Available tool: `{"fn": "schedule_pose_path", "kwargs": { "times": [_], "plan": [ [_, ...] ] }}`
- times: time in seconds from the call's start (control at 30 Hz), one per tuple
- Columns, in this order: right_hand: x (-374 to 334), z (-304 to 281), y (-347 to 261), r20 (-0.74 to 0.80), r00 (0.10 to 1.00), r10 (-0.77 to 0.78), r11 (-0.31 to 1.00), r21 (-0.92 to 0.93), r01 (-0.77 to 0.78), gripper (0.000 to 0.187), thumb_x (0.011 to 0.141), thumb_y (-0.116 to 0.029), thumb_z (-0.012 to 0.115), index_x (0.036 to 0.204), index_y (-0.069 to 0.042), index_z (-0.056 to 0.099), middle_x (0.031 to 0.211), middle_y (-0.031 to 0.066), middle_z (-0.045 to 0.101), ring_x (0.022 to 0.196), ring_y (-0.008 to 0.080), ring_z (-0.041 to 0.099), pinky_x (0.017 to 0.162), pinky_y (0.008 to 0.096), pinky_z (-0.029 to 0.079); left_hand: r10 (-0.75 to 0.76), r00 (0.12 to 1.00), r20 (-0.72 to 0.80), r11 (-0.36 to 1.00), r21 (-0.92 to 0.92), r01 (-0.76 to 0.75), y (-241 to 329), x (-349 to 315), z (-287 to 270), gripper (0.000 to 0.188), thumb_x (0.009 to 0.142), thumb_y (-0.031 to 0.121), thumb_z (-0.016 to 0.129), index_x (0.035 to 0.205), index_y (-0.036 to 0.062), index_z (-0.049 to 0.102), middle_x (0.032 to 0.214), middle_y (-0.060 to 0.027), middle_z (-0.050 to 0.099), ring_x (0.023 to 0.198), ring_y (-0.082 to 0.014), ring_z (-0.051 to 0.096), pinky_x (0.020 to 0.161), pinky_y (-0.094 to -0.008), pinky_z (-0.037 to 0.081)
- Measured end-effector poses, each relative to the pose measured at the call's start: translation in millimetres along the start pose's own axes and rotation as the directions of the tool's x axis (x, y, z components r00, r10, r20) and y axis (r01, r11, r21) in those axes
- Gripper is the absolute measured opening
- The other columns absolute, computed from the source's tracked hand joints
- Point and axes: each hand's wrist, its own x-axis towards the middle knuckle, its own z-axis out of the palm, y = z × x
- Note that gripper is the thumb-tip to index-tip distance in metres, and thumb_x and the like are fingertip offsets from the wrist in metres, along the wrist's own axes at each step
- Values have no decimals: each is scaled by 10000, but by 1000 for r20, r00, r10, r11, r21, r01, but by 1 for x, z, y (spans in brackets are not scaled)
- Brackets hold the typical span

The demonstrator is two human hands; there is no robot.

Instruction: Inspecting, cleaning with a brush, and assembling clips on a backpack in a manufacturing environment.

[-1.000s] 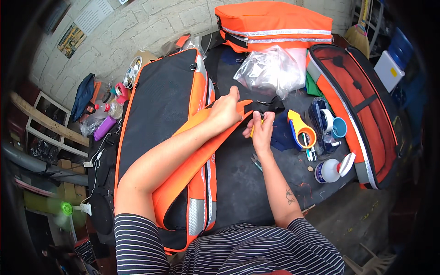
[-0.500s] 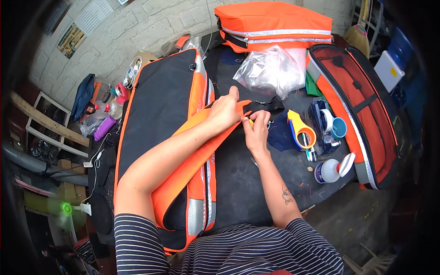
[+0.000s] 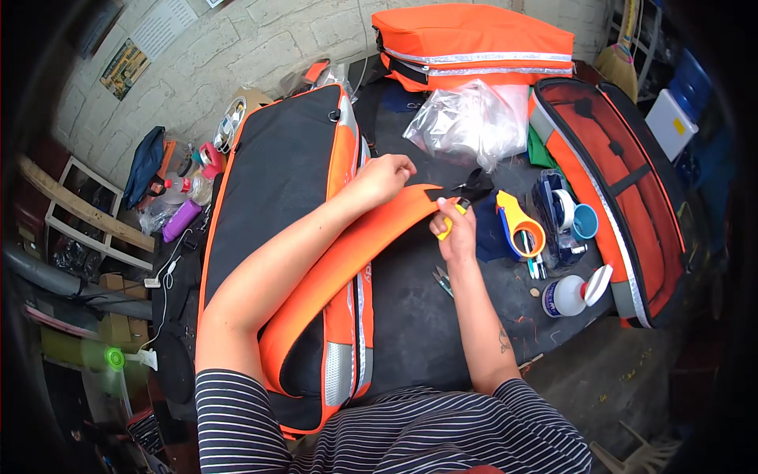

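Orange strap [image 3: 359, 245], black-tipped, curved over black-and-orange bag [image 3: 280, 154], left hand [image 3: 383, 180] curled, hold unclear, right hand [image 3: 458, 237] gripping yellow tool [image 3: 446, 228]

Pale brick wall [image 3: 316, 39], papers [image 3: 163, 30] on it at left; dark-topped table [image 3: 407, 332]; grey floor [image 3: 632, 363] lower right.

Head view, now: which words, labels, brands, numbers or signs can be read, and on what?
White wall sheet: print too small to read.
Small wall poster: too blurred.
Spray bottle: label print too small.
Black-and-orange bag: a few side letters, partly covered; not copied out.
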Motion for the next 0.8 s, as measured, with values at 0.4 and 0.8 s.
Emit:
{"fn": "schedule_pose_path", "kwargs": {
  "times": [0.4, 0.8],
  "plan": [
    [-50, -46, 10, -186, 951, 247, 792, -527, -309, 307, 819, -119, 691, 957, -86, 418, 731, 39, 519, 438, 80, 414, 420, 256, 330, -205, 955, 215, 957, 246, 150, -18, -5, -12, 740, 641, 341, 818, 1250, 19, 548, 1185, -179, 634, 1098, -324, 614, 903, -387, 487],
    [-7, -1, -28, 175, 979, 107, 923, -384, -32, 341, 985, -366, 459, 1074, -43, 523, 913, 154, 673, 483, 83, 422, 453, 239, 352, 325, 820, -471, 883, -159, -441, 12, -41, -11, 575, 727, -32, 665, 1278, 60, 528, 1056, -88, 604, 982, -181, 598, 924, -291, 460]
  ]
}}
